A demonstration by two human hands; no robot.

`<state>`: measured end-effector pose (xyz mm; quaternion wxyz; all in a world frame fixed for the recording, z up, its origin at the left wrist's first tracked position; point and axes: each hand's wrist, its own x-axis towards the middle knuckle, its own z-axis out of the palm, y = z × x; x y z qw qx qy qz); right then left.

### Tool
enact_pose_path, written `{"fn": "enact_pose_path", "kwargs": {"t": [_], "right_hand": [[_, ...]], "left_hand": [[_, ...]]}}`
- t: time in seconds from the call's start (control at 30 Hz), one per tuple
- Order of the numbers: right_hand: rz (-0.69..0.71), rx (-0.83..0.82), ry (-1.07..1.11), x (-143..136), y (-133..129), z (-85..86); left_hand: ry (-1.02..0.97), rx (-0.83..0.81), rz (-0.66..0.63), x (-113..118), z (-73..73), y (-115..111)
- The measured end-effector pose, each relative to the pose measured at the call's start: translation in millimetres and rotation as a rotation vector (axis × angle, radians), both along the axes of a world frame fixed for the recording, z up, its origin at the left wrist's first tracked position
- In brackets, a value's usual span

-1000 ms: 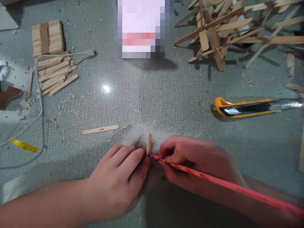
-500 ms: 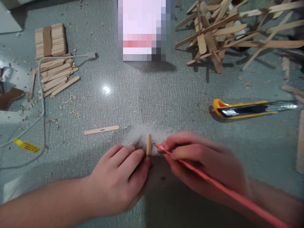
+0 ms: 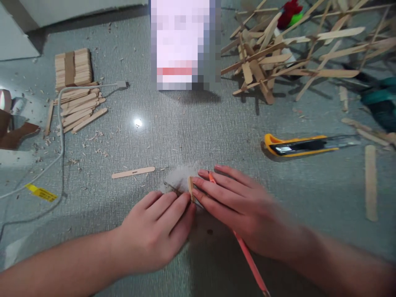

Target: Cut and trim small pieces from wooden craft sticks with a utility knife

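A short popsicle stick [image 3: 190, 187] stands nearly upright in the picture, its lower end pinched by the closed fingers of my left hand [image 3: 157, 225]. From the other side, my right hand [image 3: 235, 200] reaches in with fairly straight fingers, and its fingertips touch the stick's edge. A coral-red pencil [image 3: 250, 262] is tucked in that hand; its tip shows between the fingers and its shaft comes out below the palm. Pale dust [image 3: 182, 171] surrounds the stick on the table. Left of it lies a whole popsicle stick [image 3: 133, 172] with a small dark mark.
A yellow-and-black utility knife [image 3: 297, 146] lies at right, blade extended. A heap of joined sticks [image 3: 266, 62] fills the back right. Banded sticks [image 3: 82, 68], loose sticks [image 3: 80, 109] and a white cable [image 3: 62, 144] are at left. A blurred-out object [image 3: 176, 45] stands at the back.
My right hand has moved left to the short stick, its fingers straightened. The pencil has swung to a steeper angle beneath them. The view has shifted slightly.
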<state>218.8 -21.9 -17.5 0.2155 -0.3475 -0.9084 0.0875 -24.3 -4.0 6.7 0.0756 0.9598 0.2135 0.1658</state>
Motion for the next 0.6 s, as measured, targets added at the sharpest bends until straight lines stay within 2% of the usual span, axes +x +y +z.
{"fn": "enact_pose_path", "kwargs": {"t": [0.17,0.6], "right_hand": [[-0.007,0.027,-0.024,-1.9,-0.5,-1.3],[-0.008,-0.048,0.071,0.6,-2.4,-6.9]], "left_hand": [[-0.002,0.008,-0.005,-2.0,-0.1,-1.5],[-0.015,0.027,0.014,-1.2,-0.2,-4.6]]}}
